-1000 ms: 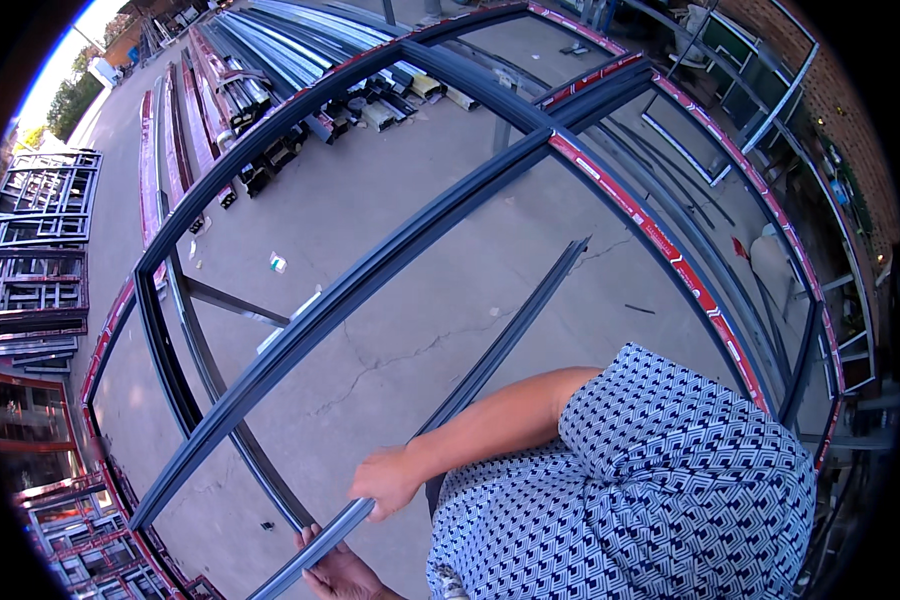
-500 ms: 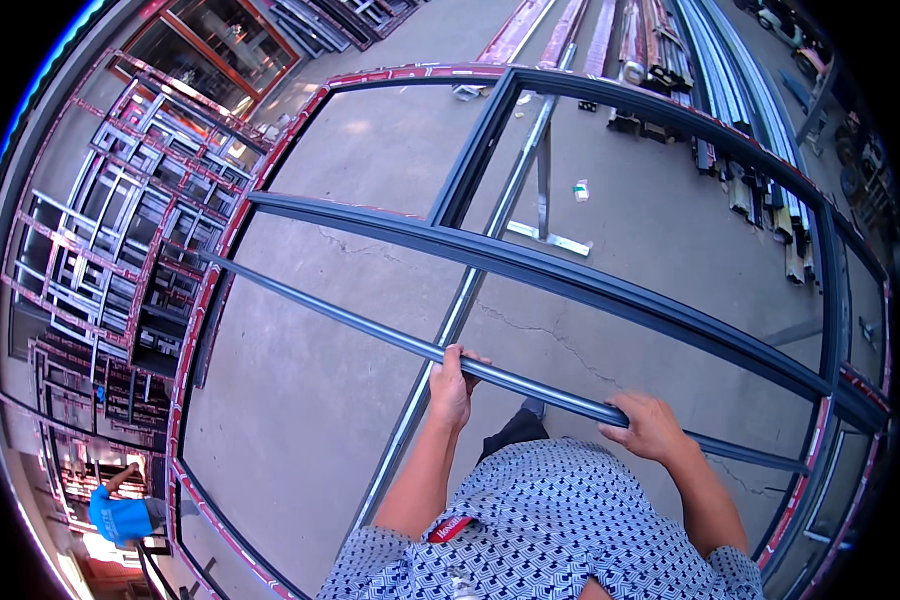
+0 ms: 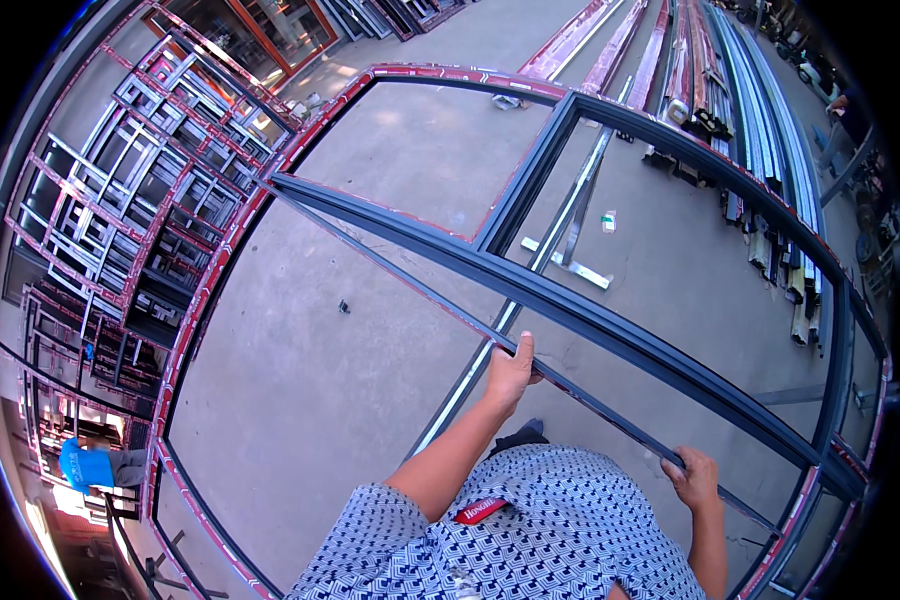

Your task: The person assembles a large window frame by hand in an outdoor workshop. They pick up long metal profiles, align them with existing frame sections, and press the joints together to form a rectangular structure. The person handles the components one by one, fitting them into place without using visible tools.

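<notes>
Head view, left hand [image 3: 511, 372] and right hand [image 3: 695, 479] outstretched, fingers clamped on thin dark strip [image 3: 590, 400]

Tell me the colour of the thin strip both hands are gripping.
Dark grey: the thin strip, held by the left hand and right hand, seen in the head view.

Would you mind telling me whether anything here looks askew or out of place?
Nothing looks damaged. Both the left hand and right hand grip a thin dark strip that runs slantwise beside the frame's thick crossbar, not seated in it.
</notes>
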Demonstrator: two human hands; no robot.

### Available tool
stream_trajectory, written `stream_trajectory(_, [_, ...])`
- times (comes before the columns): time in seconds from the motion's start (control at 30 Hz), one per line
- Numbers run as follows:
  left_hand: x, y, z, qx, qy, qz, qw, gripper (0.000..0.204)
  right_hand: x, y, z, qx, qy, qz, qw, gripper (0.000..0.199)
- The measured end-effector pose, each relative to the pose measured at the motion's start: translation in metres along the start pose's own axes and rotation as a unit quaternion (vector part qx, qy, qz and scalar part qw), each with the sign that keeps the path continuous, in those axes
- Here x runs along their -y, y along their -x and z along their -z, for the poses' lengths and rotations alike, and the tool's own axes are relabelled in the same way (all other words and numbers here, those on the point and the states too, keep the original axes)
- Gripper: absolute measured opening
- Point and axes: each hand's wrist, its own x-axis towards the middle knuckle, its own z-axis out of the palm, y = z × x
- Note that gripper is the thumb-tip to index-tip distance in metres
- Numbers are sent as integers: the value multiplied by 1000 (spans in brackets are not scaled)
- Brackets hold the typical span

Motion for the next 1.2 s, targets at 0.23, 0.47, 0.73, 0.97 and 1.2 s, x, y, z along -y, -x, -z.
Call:
stream_trajectory(0.23, [-4,-8,-30,-16,-7,-7,1000,57,-13,-13,23,-36,-5,-6,999,26])
stream_trajectory(0.47, [-9,-6,-86,-57,46,-16,997,46,-50,-29,55,-36,21,-10,999,32])
stream_trajectory(0.73, [-7,-31,-108,-49,10,-6,999,49,-77,-64,66,-67,27,41,997,34])
stream_trajectory(0.97, [-3,-43,-118,-87,-35,22,995,50,-91,-74,60,-31,26,24,999,38])
stream_trajectory(1.2, [-3,-47,-125,-100,-37,21,994,52,-94,-80,60,-42,30,32,998,36])
